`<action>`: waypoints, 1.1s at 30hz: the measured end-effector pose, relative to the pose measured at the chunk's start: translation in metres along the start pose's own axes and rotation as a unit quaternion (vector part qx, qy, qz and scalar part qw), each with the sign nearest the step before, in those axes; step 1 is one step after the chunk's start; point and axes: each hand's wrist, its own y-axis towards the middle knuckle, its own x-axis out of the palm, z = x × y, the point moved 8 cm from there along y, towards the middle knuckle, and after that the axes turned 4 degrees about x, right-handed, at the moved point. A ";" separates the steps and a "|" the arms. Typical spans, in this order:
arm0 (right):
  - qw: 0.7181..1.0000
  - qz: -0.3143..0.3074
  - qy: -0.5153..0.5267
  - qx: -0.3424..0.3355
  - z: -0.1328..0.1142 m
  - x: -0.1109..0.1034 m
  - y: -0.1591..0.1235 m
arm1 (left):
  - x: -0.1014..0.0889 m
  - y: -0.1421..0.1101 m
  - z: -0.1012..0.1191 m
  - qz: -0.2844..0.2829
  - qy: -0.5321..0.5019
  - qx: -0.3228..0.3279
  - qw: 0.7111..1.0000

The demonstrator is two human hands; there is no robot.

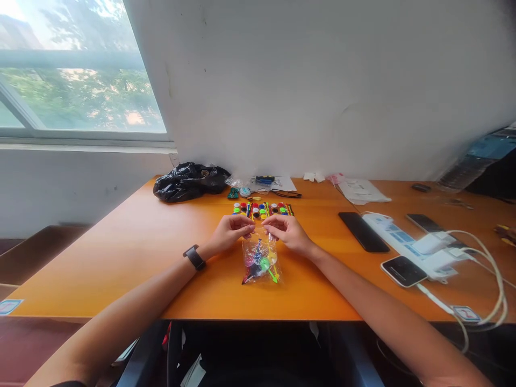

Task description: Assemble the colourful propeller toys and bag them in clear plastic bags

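Note:
A small clear plastic bag [260, 260] full of colourful toy parts lies on the orange table [133, 252] in front of me. My left hand [231, 232], with a black band on its wrist, pinches the bag's top left corner. My right hand [287, 231] pinches the top right corner. Both hands are closed on the bag's upper edge. Just behind them lies a row of coloured round pieces and sticks [263, 209].
A crumpled black plastic bag [188, 181] sits at the back left, with papers [360, 190] and small items along the wall. To the right lie a black phone [363, 231], a white power strip [407, 242] with chargers and cables, and another phone [403, 270].

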 end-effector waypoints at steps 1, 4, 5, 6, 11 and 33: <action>1.000 0.005 0.003 -0.001 0.000 -0.002 0.000 | -0.001 0.001 -0.001 -0.005 -0.001 -0.002 1.000; 1.000 0.016 0.017 0.005 0.002 -0.006 0.002 | -0.003 0.001 -0.003 0.004 -0.013 -0.006 1.000; 0.999 0.020 0.023 0.009 0.004 -0.007 0.002 | -0.005 0.001 -0.003 0.013 -0.019 -0.007 1.000; 0.999 0.023 0.031 0.011 0.005 -0.008 0.002 | -0.006 0.001 -0.003 0.022 -0.025 -0.009 0.999; 0.999 0.020 0.037 -0.014 0.000 -0.008 0.000 | -0.008 -0.003 -0.002 0.051 -0.022 -0.023 0.998; 0.999 -0.031 -0.023 0.008 -0.002 -0.004 0.000 | 0.001 0.001 0.003 -0.017 0.025 0.005 1.000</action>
